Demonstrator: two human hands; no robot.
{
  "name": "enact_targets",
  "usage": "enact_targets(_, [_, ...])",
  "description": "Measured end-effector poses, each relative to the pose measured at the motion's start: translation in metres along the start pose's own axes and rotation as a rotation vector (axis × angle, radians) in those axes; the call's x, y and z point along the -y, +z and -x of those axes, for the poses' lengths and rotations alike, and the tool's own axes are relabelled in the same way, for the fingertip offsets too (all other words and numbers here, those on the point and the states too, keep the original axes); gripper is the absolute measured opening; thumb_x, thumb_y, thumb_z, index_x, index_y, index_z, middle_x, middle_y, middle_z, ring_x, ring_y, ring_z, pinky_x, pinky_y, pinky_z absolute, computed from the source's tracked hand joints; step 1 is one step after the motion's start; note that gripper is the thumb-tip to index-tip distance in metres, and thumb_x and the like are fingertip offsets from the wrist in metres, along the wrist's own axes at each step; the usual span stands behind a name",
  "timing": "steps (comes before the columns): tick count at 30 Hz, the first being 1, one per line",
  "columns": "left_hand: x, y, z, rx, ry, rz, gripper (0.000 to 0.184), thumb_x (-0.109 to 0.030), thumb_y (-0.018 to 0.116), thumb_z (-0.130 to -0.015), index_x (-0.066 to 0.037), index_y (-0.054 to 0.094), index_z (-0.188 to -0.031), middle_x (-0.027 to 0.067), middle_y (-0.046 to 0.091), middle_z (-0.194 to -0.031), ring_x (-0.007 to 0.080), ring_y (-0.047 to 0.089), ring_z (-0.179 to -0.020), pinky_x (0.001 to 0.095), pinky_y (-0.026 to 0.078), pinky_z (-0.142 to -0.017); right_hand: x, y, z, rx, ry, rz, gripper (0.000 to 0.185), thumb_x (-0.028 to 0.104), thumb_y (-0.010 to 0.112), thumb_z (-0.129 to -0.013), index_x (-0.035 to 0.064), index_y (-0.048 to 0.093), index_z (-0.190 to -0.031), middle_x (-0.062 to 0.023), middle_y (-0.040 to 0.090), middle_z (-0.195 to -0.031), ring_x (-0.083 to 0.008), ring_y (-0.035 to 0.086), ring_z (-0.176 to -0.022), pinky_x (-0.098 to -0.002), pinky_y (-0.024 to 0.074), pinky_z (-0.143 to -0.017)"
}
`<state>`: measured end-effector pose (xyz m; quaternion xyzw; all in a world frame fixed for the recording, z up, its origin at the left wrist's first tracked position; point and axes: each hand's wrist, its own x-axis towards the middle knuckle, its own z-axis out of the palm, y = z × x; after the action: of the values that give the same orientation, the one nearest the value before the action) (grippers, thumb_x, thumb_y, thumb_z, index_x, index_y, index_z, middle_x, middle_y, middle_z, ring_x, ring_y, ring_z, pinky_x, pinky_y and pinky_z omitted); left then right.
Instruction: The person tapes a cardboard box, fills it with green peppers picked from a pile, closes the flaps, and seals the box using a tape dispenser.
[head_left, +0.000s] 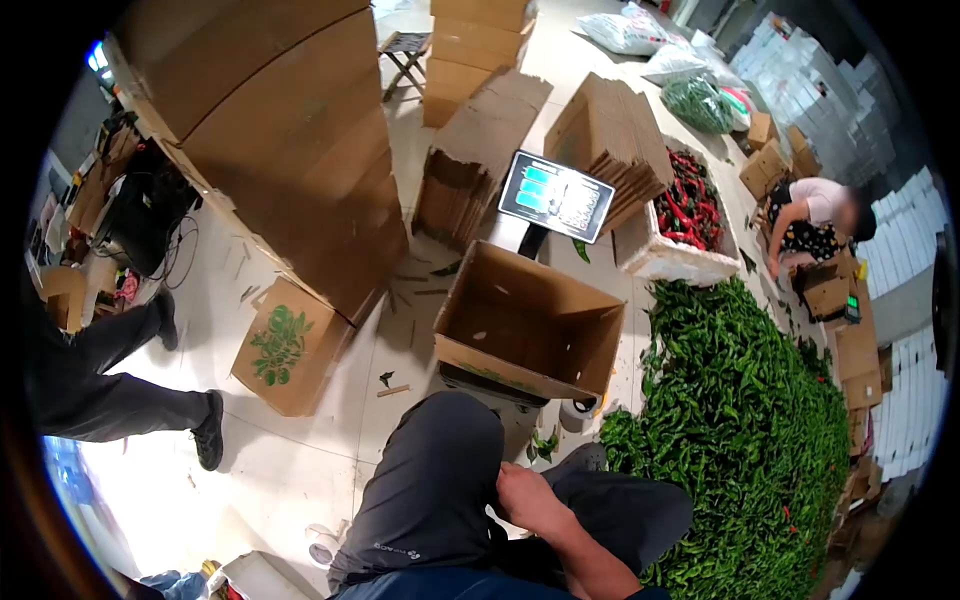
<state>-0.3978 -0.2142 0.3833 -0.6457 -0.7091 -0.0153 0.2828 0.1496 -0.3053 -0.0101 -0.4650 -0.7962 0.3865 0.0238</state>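
Note:
My right hand (527,497) rests between my knees, against the dark trousers (430,480), its fingers curled and partly hidden by the leg. My left hand is out of view. In front of my knees an open, empty cardboard box (530,320) stands on a scale, whose lit display (557,196) rises behind the box. To the right of my legs lies a large heap of green peppers (740,430). A roll of tape (579,408) sits by the box's near right corner.
Stacks of flattened cardboard (480,155) stand behind the scale, beside a foam box (680,262) of red peppers (688,200). Tall cardboard (290,150) leans at the left. A person's legs (130,400) are at the left; another person (812,215) crouches at the right.

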Motion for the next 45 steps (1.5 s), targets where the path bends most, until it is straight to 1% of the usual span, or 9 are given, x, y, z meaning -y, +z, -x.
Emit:
enact_targets(17, [-0.029, -0.007, 0.084, -0.448, -0.023, 0.203, 0.047, -0.015, 0.074, -0.087, -0.008, 0.052, -0.127, 0.0195, 0.054, -0.114, 0.0359, 0.058, -0.104, 0.0480, 0.046, -0.089, 0.009, 0.001, -0.065, 0.250, 0.035, 0.285, 0.016, 0.015, 0.064, -0.088, 0.0047, 0.068, -0.100, -0.0133, 0.066, -0.083, -0.0286, 0.064, -0.074, -0.0421, 0.0513, -0.067])
enact_targets(22, [-0.026, 0.006, 0.089, -0.661, -0.018, 0.290, 0.049, -0.016, 0.074, -0.088, -0.009, 0.050, -0.130, 0.0195, 0.053, -0.117, 0.0358, 0.057, -0.106, 0.0482, 0.045, -0.091, 0.032, 0.002, -0.055, 0.244, 0.168, 0.203, 0.051, 0.017, 0.065, -0.086, 0.0063, 0.056, -0.134, -0.0240, 0.066, -0.119, -0.0441, 0.063, -0.111, -0.0506, 0.0510, -0.095])
enact_targets(29, [0.025, 0.006, 0.114, -0.855, -0.041, 0.349, 0.052, -0.016, 0.073, -0.089, -0.010, 0.048, -0.133, 0.0193, 0.051, -0.122, 0.0356, 0.056, -0.110, 0.0486, 0.044, -0.094, -0.069, 0.076, -0.033, 0.481, 0.299, 0.147, 0.038, 0.029, 0.066, -0.091, 0.0075, 0.067, -0.121, -0.0192, 0.070, -0.117, -0.0396, 0.066, -0.104, -0.0477, 0.0523, -0.090])
enact_targets(33, [0.087, -0.012, 0.162, -0.945, -0.169, 0.322, 0.053, -0.016, 0.073, -0.089, -0.010, 0.046, -0.135, 0.0193, 0.050, -0.125, 0.0354, 0.055, -0.113, 0.0488, 0.043, -0.096, -0.102, 0.067, -0.101, 0.573, 0.166, 0.439, 0.038, 0.037, 0.061, -0.096, 0.0055, 0.072, -0.113, -0.0219, 0.068, -0.115, -0.0387, 0.064, -0.106, -0.0495, 0.0494, -0.092])
enact_targets(35, [0.127, -0.013, 0.185, -0.969, -0.194, 0.353, 0.054, -0.016, 0.073, -0.089, -0.010, 0.046, -0.136, 0.0192, 0.049, -0.126, 0.0354, 0.054, -0.114, 0.0489, 0.043, -0.097, -0.145, 0.082, -0.109, 0.722, -0.495, 0.874, 0.027, 0.024, 0.066, -0.089, 0.0091, 0.075, -0.109, -0.0145, 0.075, -0.097, -0.0321, 0.070, -0.091, -0.0475, 0.0535, -0.075])
enact_targets(36, [0.135, -0.010, 0.202, -0.973, -0.192, 0.355, 0.054, -0.016, 0.073, -0.090, -0.011, 0.045, -0.136, 0.0192, 0.049, -0.127, 0.0354, 0.054, -0.114, 0.0489, 0.043, -0.097, -0.079, 0.072, -0.106, 0.557, 0.323, 0.345, 0.035, 0.030, 0.057, -0.097, 0.0039, 0.072, -0.115, -0.0213, 0.070, -0.106, -0.0395, 0.065, -0.101, -0.0507, 0.0506, -0.086])
enact_targets(38, [0.155, 0.001, 0.220, -0.987, -0.222, 0.368, 0.055, -0.017, 0.072, -0.090, -0.011, 0.044, -0.137, 0.0192, 0.048, -0.128, 0.0353, 0.054, -0.116, 0.0490, 0.043, -0.098, -0.053, 0.070, -0.121, 0.393, 0.381, 0.348, 0.038, 0.032, 0.061, -0.093, 0.0029, 0.072, -0.115, -0.0226, 0.070, -0.111, -0.0386, 0.067, -0.103, -0.0481, 0.0521, -0.088])
enact_targets(41, [0.158, -0.014, 0.198, -0.998, -0.219, 0.364, 0.056, -0.017, 0.072, -0.090, -0.011, 0.043, -0.139, 0.0191, 0.047, -0.130, 0.0352, 0.053, -0.117, 0.0492, 0.042, -0.099, -0.193, 0.096, -0.155, 0.292, -0.240, 0.439, 0.042, 0.033, 0.065, -0.087, 0.0020, 0.072, -0.114, -0.0253, 0.070, -0.111, -0.0429, 0.064, -0.108, -0.0490, 0.0517, -0.092])
enact_targets(45, [0.170, -0.017, 0.220, -1.034, -0.277, 0.343, 0.058, -0.017, 0.072, -0.091, -0.012, 0.042, -0.140, 0.0191, 0.046, -0.133, 0.0351, 0.052, -0.120, 0.0494, 0.041, -0.101, -0.123, 0.084, -0.154, 0.087, -0.403, 0.415, 0.049, 0.018, 0.055, -0.089, 0.0074, 0.058, -0.137, -0.0230, 0.060, -0.135, -0.0434, 0.060, -0.117, -0.0510, 0.0486, -0.099])
